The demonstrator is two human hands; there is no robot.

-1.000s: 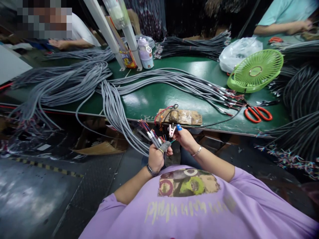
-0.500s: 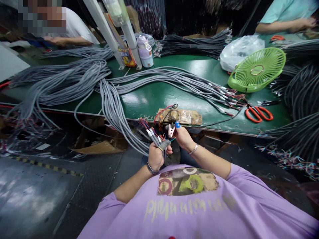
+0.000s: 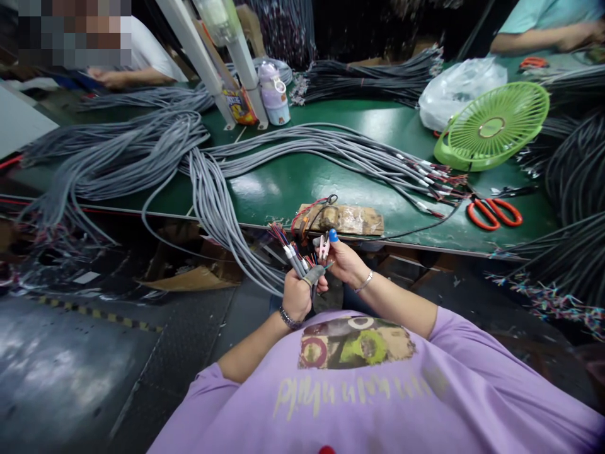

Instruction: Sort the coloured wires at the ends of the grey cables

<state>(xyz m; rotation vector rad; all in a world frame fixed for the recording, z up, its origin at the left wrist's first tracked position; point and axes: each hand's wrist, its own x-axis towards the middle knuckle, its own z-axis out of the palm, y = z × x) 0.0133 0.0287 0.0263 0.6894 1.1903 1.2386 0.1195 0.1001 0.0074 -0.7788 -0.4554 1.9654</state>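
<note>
My left hand [image 3: 299,295] is closed around the ends of several grey cables [image 3: 297,265], with a grey covering on its thumb. Thin coloured wires [image 3: 278,234] fan out past white bands near the cable ends. My right hand [image 3: 347,261], with a blue cap on a fingertip, pinches a small pale pink clip-like tool [image 3: 324,247]. The tool is close beside the loose wires at my left thumb; whether its jaws touch a wire I cannot tell. Just beyond, at the table edge, lies a taped brown block [image 3: 352,220] with red and black leads.
Grey cable bundles [image 3: 142,154] cover the left of the green table [image 3: 265,195] and hang over its edge. Orange-handled scissors [image 3: 494,213], a green fan [image 3: 496,126], a plastic bag [image 3: 460,91] and a bottle [image 3: 274,94] stand about. Two people work across the table.
My right hand and the clip-like tool have shifted slightly left, closer to the left hand. The cable ends in my left hand have tilted a little to the right.
</note>
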